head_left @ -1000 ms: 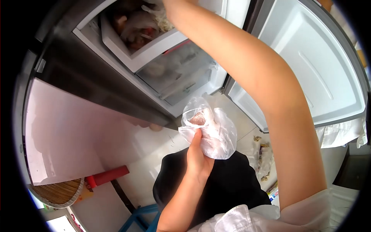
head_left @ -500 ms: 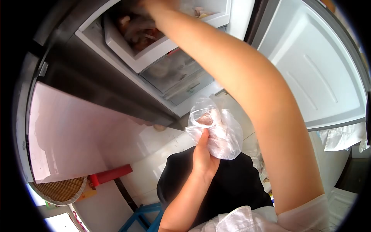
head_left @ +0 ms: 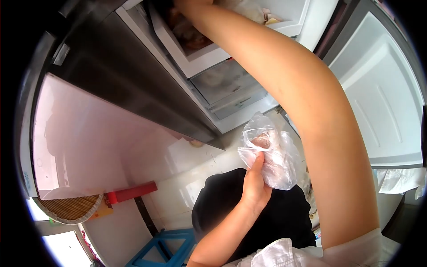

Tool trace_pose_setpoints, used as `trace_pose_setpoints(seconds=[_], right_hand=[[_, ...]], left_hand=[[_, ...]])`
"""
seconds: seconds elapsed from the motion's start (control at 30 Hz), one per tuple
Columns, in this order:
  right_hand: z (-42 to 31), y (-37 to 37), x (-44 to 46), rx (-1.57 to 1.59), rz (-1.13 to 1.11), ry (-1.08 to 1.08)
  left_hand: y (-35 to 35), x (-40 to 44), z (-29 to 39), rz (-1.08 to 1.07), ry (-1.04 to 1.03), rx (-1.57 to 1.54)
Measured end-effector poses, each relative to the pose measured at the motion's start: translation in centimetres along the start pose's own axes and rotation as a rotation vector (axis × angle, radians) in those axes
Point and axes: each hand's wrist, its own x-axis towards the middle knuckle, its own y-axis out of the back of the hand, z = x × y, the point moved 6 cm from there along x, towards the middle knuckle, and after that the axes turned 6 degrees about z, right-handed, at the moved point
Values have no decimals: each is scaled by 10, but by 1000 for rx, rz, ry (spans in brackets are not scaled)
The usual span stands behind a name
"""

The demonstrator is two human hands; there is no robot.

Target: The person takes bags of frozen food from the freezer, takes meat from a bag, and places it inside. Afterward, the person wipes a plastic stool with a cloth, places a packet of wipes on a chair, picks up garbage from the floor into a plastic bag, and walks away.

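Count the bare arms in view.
2. The left arm comes up from the bottom, its hand gripping a clear plastic bag. The right arm arcs over from the lower right into the pulled-out freezer drawer. Neither is hidden.

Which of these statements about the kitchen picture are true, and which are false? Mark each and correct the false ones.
1. The left hand holds a see-through plastic bag. True.
2. The right hand is on the bag too. False: it reaches into the pulled-out drawer.
3. The white-lined door stands open. True.
4. The pulled-out drawer has nothing in it. False: things lie inside, some of them bagged.
5. The frame at the bottom of the picture is blue. True.
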Motion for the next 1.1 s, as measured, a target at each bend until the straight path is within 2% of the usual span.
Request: trace_pose_setpoints(seconds=[0.07,0.13,0.2,0.27,0.47,0.67,0.9,1.1], right_hand=[[7,-28,-9,-35,-185,-207],[-29,62,-19,-24,-44,-164],[-24,24,-4,-100,-143,260],[-15,9,16,48,-179,255],[-12,14,25,201,-253,241],[-10,36,21,271,-263,239],[-15,20,31,302,-289,259],[-7,33,26,337,-304,237]], left_hand=[[0,0,-1,17,14,1],[1,-1,0,52,23,26],[2,0,-1,53,51,46],[4,0,-2,50,87,64],[7,5,-3,46,55,42],[2,-3,1,58,-3,10],[5,1,1,44,-41,6],[7,1,-1,24,-48,-3]])
